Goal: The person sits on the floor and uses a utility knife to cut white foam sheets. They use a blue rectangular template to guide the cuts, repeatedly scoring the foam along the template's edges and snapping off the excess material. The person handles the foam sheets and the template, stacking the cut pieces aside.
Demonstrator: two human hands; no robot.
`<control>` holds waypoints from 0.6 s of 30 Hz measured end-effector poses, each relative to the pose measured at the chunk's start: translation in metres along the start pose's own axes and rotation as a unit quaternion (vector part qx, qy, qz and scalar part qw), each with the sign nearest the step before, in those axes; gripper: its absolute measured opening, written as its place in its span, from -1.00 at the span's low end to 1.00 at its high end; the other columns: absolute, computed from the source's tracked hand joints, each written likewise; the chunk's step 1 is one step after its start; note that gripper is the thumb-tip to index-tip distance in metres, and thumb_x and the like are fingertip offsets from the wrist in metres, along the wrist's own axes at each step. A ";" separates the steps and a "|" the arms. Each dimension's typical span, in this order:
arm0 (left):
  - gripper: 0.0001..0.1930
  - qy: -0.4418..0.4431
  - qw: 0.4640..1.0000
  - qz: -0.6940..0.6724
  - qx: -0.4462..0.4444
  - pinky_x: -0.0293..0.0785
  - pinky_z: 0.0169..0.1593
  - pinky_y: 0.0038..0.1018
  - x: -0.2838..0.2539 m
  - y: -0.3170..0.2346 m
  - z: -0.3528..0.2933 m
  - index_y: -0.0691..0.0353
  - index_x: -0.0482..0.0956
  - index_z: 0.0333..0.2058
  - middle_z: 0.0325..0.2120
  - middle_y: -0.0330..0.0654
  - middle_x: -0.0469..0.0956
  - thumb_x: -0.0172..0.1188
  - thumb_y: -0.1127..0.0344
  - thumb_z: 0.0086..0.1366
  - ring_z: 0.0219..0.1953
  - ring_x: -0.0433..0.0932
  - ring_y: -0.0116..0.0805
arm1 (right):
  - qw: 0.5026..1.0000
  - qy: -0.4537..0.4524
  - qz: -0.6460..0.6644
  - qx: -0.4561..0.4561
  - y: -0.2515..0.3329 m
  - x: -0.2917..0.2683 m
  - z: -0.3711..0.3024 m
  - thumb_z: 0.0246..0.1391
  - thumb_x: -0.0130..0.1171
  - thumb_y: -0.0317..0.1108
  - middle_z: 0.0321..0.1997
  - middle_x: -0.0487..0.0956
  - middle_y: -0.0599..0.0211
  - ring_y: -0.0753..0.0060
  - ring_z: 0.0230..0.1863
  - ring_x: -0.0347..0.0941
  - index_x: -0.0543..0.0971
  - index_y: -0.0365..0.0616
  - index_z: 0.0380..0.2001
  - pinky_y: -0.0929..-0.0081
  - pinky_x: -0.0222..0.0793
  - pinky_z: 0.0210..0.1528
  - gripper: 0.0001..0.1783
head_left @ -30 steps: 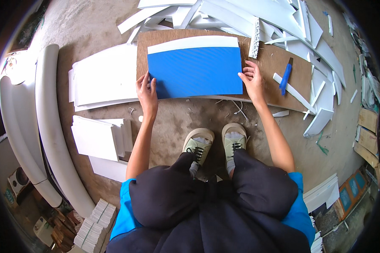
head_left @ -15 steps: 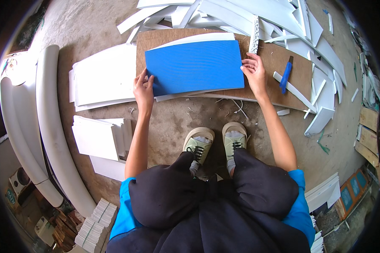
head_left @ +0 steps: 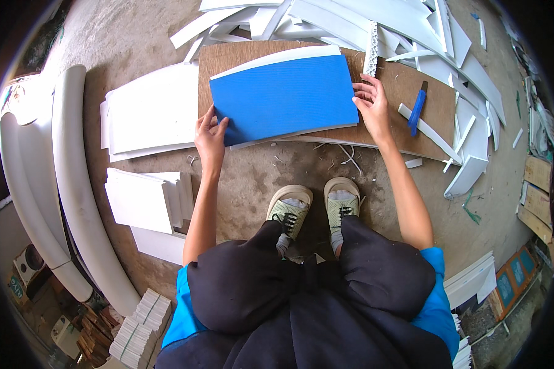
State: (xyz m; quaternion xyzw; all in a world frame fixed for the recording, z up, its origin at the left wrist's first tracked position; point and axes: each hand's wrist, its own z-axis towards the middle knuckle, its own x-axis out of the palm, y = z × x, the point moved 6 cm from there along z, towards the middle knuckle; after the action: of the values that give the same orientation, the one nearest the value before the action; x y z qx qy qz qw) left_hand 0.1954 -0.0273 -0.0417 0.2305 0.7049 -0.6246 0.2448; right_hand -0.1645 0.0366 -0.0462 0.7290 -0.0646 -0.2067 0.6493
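A blue rectangular sheet [head_left: 283,98] lies over a white foam sheet [head_left: 283,57], whose curved edge shows beyond the blue one's far side. Both rest on a brown wooden board [head_left: 400,126]. My left hand [head_left: 212,138] holds the near left corner of the blue sheet, thumb on top and fingers along its left side. At the right edge my right hand [head_left: 373,111] is open, fingers apart, fingertips at or close to the edge. A knife with a blue-wrapped handle [head_left: 417,111] lies further right on the board, across a white foam strip [head_left: 429,134].
White foam sheets [head_left: 157,114] are stacked left of the board, with smaller white pieces [head_left: 141,203] nearer me. Foam offcuts [head_left: 332,24] heap along the far side and right. Long white rolls [head_left: 83,184] stand at the left. My shoes [head_left: 292,209] are on the concrete floor.
The blue sheet has turned slightly clockwise, its right end shifting a little nearer me and rightward. More of the white sheet shows at its far left. Both hands stay near the same edges.
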 end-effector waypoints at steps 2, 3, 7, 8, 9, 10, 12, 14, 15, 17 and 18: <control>-0.53 0.005 1.000 0.019 0.003 0.46 -0.19 -0.47 -0.001 0.002 -0.003 0.13 0.41 0.01 -0.19 -0.11 0.42 0.23 0.33 0.08 -0.27 0.50 -0.39 | 1.000 0.007 -0.002 0.002 -0.003 0.000 -0.001 -0.15 0.07 -0.67 -0.13 0.44 0.24 0.47 -0.19 0.38 0.24 -0.11 0.03 0.52 0.35 -0.14 -0.40; -0.53 0.005 1.000 0.017 0.003 0.46 -0.19 -0.47 0.000 0.004 -0.004 0.13 0.41 0.01 -0.19 -0.11 0.42 0.23 0.33 0.08 -0.26 0.50 -0.39 | 1.000 0.011 -0.007 0.004 -0.005 0.001 -0.001 -0.15 0.07 -0.67 -0.13 0.44 0.23 0.46 -0.18 0.38 0.24 -0.11 0.03 0.52 0.35 -0.14 -0.40; -0.53 0.005 1.000 0.011 -0.006 0.47 -0.19 -0.47 0.006 0.008 -0.009 0.12 0.41 0.01 -0.19 -0.11 0.42 0.24 0.33 0.07 -0.26 0.50 -0.39 | 1.000 0.015 -0.020 0.011 -0.014 -0.001 -0.001 -0.15 0.08 -0.66 -0.12 0.43 0.19 0.43 -0.16 0.38 0.23 -0.11 0.04 0.50 0.36 -0.13 -0.39; -0.53 0.003 1.000 0.011 -0.010 0.47 -0.19 -0.46 0.006 0.008 -0.009 0.12 0.42 0.01 -0.19 -0.11 0.42 0.24 0.33 0.07 -0.26 0.50 -0.39 | 1.000 0.014 -0.020 0.013 -0.016 -0.001 -0.001 -0.15 0.08 -0.66 -0.11 0.43 0.18 0.42 -0.15 0.38 0.23 -0.11 0.04 0.50 0.36 -0.13 -0.39; -0.53 0.000 1.000 0.014 -0.006 0.47 -0.19 -0.46 0.006 0.008 -0.009 0.12 0.42 0.01 -0.19 -0.10 0.42 0.24 0.33 0.06 -0.26 0.51 -0.38 | 0.999 0.009 -0.031 0.015 -0.017 -0.001 -0.001 -0.15 0.09 -0.65 -0.12 0.44 0.17 0.41 -0.16 0.39 0.23 -0.11 0.04 0.49 0.36 -0.13 -0.39; -0.53 -0.003 1.000 0.017 -0.002 0.47 -0.19 -0.46 0.005 0.009 -0.009 0.12 0.42 0.00 -0.19 -0.10 0.42 0.24 0.33 0.06 -0.26 0.51 -0.38 | 0.999 0.004 -0.042 0.017 -0.018 -0.001 -0.002 -0.15 0.10 -0.65 -0.13 0.44 0.16 0.40 -0.17 0.40 0.23 -0.11 0.03 0.49 0.37 -0.14 -0.39; -0.53 -0.004 1.000 0.026 -0.002 0.48 -0.19 -0.46 0.004 0.006 -0.009 0.13 0.42 0.00 -0.19 -0.10 0.42 0.25 0.33 0.06 -0.26 0.51 -0.37 | 0.998 -0.008 -0.055 0.027 -0.018 -0.001 -0.002 -0.15 0.12 -0.64 -0.14 0.45 0.13 0.38 -0.18 0.41 0.23 -0.12 0.03 0.48 0.38 -0.14 -0.40; -0.53 -0.001 0.999 0.039 -0.009 0.48 -0.18 -0.47 0.003 0.002 -0.011 0.14 0.42 0.00 -0.19 -0.10 0.42 0.25 0.33 0.06 -0.25 0.50 -0.35 | 0.997 -0.020 -0.061 0.043 -0.018 -0.001 -0.004 -0.15 0.15 -0.62 -0.16 0.46 0.09 0.36 -0.19 0.43 0.23 -0.12 0.02 0.46 0.39 -0.15 -0.40; -0.52 0.002 0.999 0.040 -0.007 0.48 -0.18 -0.47 0.004 0.002 -0.011 0.15 0.42 0.00 -0.19 -0.10 0.41 0.25 0.33 0.05 -0.25 0.50 -0.35 | 0.997 -0.022 -0.063 0.049 -0.017 -0.001 -0.006 -0.15 0.16 -0.62 -0.17 0.47 0.08 0.36 -0.19 0.43 0.23 -0.12 0.02 0.46 0.39 -0.15 -0.40; -0.52 0.008 0.999 0.042 -0.003 0.49 -0.18 -0.49 0.005 0.001 -0.010 0.16 0.42 -0.01 -0.19 -0.09 0.41 0.26 0.33 0.05 -0.25 0.50 -0.35 | 0.996 -0.026 -0.067 0.059 -0.015 -0.002 -0.008 -0.16 0.17 -0.62 -0.18 0.48 0.04 0.34 -0.20 0.45 0.23 -0.12 0.01 0.45 0.40 -0.16 -0.39; -0.52 0.009 0.999 0.039 -0.003 0.49 -0.18 -0.49 0.005 0.001 -0.010 0.16 0.42 -0.01 -0.18 -0.09 0.40 0.26 0.33 0.04 -0.24 0.50 -0.35 | 0.996 -0.026 -0.061 0.055 -0.013 -0.002 -0.009 -0.17 0.17 -0.62 -0.18 0.48 0.01 0.33 -0.20 0.45 0.24 -0.12 0.01 0.44 0.40 -0.16 -0.39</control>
State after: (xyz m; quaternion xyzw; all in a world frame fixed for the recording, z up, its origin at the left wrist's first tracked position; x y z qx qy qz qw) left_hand 0.1917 -0.0176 -0.0443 0.2626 0.6993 -0.6104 0.2634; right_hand -0.1651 0.0471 -0.0581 0.7608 -0.0482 -0.2612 0.5922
